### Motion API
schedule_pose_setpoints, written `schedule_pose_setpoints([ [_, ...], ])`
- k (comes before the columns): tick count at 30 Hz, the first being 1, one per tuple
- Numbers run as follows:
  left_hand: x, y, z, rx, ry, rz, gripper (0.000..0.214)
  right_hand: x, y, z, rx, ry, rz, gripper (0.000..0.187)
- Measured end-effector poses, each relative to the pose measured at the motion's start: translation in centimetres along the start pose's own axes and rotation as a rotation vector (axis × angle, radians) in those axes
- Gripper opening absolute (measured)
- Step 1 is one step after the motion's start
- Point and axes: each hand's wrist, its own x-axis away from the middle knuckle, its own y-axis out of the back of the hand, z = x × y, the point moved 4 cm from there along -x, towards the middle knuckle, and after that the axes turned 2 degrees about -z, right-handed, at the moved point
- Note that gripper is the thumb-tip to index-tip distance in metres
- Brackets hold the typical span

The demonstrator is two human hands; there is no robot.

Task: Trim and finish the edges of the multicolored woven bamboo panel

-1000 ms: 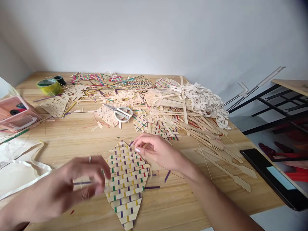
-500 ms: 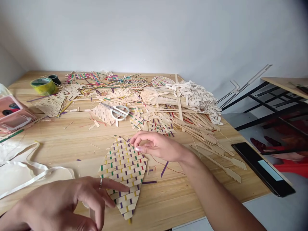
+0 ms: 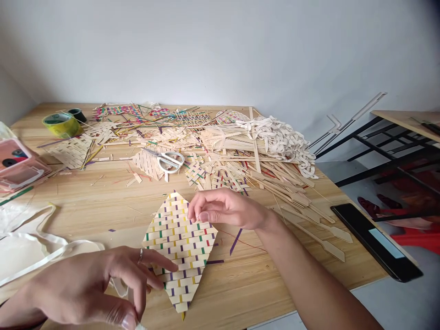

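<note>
A pointed woven piece (image 3: pixel 182 252) of pale flat strips, with purple, yellow, green and red showing through, is at the front of the table. My right hand (image 3: pixel 227 208) is closed at its upper right edge, thumb and fingers pinching that edge. Over the lower left of the weave reaches my left hand (image 3: pixel 103 286), its index finger stretched out onto the surface. Its thumb and middle finger close on a white ribbon (image 3: pixel 140 327), mostly hidden by the hand. Beyond the weave lie white-handled scissors (image 3: pixel 171 162).
Woven scraps and loose strips cover the table's back, beside yellow tape (image 3: pixel 61 124). A white ribbon bundle (image 3: pixel 282 137) and wooden paddle sticks (image 3: pixel 332 250) lie right, near a black phone-like device (image 3: pixel 376 242). A pink box (image 3: pixel 20 160) and white ribbon (image 3: pixel 65 245) are left.
The woven piece has shifted and turned slightly, its right corner moving right. My right hand moved a little with it. My left hand shifted slightly left, and a white end now shows below its thumb.
</note>
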Motion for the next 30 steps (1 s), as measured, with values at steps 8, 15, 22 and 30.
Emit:
schedule_pose_setpoints([
  [8,0.2,0.2,0.9,0.121,-0.009,0.043,0.011,-0.3,0.1,-1.0,0.05,-0.045,-0.074,0.03],
  [15,1.1,2.4,0.9,0.074,-0.245,-0.491,0.019,-0.5,2.0,-0.8,-0.069,0.068,-0.384,0.029],
  [22,1.5,2.0,0.8,-0.03,-0.266,-0.514,0.015,-0.8,1.9,-1.5,-0.122,0.075,-0.497,0.033],
  [30,1.8,1.9,-0.1,-0.245,-0.295,-0.543,0.018,-0.9,2.4,-1.8,-0.201,0.074,-0.569,0.032],
])
